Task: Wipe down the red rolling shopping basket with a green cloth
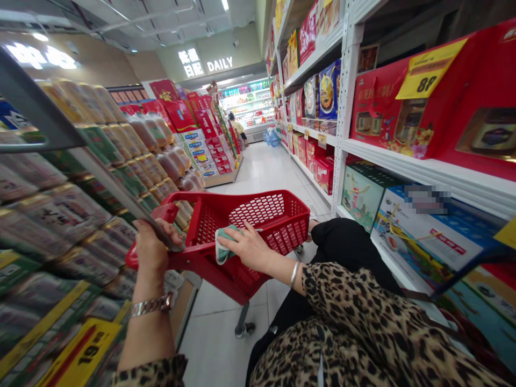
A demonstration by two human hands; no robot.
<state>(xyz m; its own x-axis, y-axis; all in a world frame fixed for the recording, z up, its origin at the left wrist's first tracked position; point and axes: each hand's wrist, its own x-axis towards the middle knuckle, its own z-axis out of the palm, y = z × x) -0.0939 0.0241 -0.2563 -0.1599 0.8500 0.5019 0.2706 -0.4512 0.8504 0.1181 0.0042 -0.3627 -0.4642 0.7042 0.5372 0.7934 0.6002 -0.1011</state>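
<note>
A red plastic shopping cart (201, 215) with a perforated basket stands in front of me. My left hand (153, 244) is closed around the cart's grey handle post (116, 185), near where it meets the red frame. Under the fingers of my right hand (250, 247) is a green cloth (226, 250) with a pale edge, pressed onto the near rim of the basket. That hand is bent over the cloth, and part of the cloth hides beneath it. The basket's inside shows no goods.
Stacked packs of canned drinks (92, 199) rise close on the left. White shelving (342, 107) with boxed gifts (435, 236) lines the right. A tiled aisle (258, 166) runs ahead toward lit coolers, with a person (237, 128) far off. One caster (244, 328) shows below the cart.
</note>
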